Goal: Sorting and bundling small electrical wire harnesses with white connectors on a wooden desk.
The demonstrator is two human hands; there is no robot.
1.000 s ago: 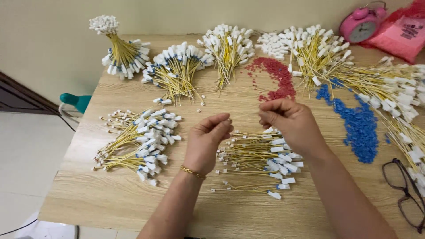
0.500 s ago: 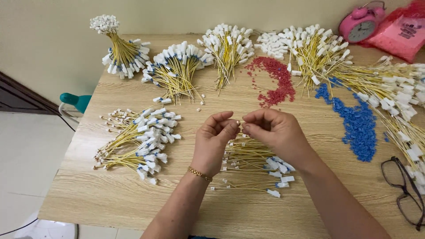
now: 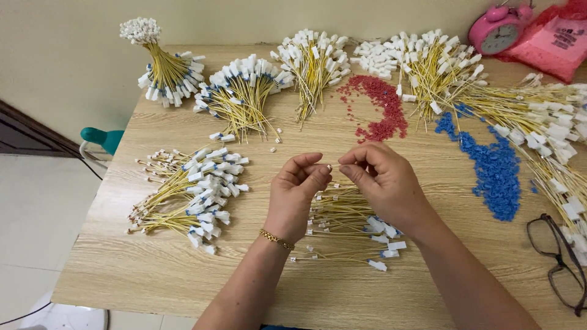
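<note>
Two hands are meeting at the centre of the light wooden table (image 3: 183, 269): your left hand (image 3: 298, 194), w/ a gold chain bracelet (image 3: 276, 239) on the wrist, and your right hand (image 3: 382, 182) are both pinching, fingertip to fingertip, a thin yellow wire (image 3: 330, 166) w/ a small metal tip. Thumb and forefinger of each hand are closing on that wire; the other fingers are curling loosely. The wire is sitting just above a loose pile of yellow wires w/ white plastic connectors (image 3: 348, 229), lying directly under your hands. To your left, a second, bigger heap of the same wires (image 3: 186, 198) is lying near the table edge. Along the far side, tied bundles of yellow wires (image 3: 244, 91) are fanning out. A patch of small red plastic pieces (image 3: 382, 107) and a patch of small blue plastic pieces (image 3: 495, 168) are spreading beyond your right hand. Black-framed glasses (image 3: 559, 260) are resting at the right edge; a pink alarm clock (image 3: 498, 30) is standing at the far corner.
</note>
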